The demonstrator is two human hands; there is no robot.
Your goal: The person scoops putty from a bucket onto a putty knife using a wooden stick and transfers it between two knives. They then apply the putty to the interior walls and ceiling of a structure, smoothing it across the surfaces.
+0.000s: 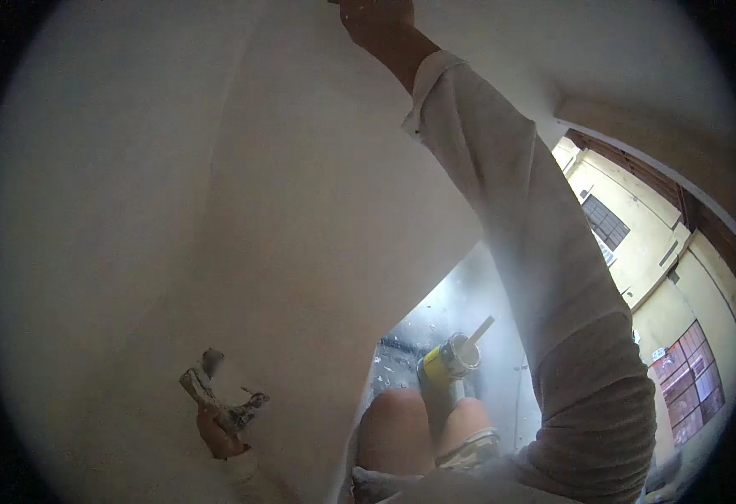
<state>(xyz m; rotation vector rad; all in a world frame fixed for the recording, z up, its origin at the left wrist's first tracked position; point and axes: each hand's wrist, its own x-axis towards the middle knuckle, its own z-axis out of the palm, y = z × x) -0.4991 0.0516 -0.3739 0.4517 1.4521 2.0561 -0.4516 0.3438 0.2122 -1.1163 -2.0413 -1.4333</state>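
Against the pale wall at the lower left, my left hand (218,430) is closed round a dirty, plaster-smeared tool (204,388). The tool's exact shape is hard to make out. My right hand (376,15) is raised to the top edge of the view at the end of a light sleeve. Its fingers are mostly cut off by the frame, and a small dark edge shows beside them. The pale wall surface (301,210) lies behind both hands.
A yellow-labelled can (437,363) with a pale stick (479,331) in it stands on the speckled floor (397,357), just beyond my bare knees. At the right, a window opening shows a yellow building (636,206) with barred windows.
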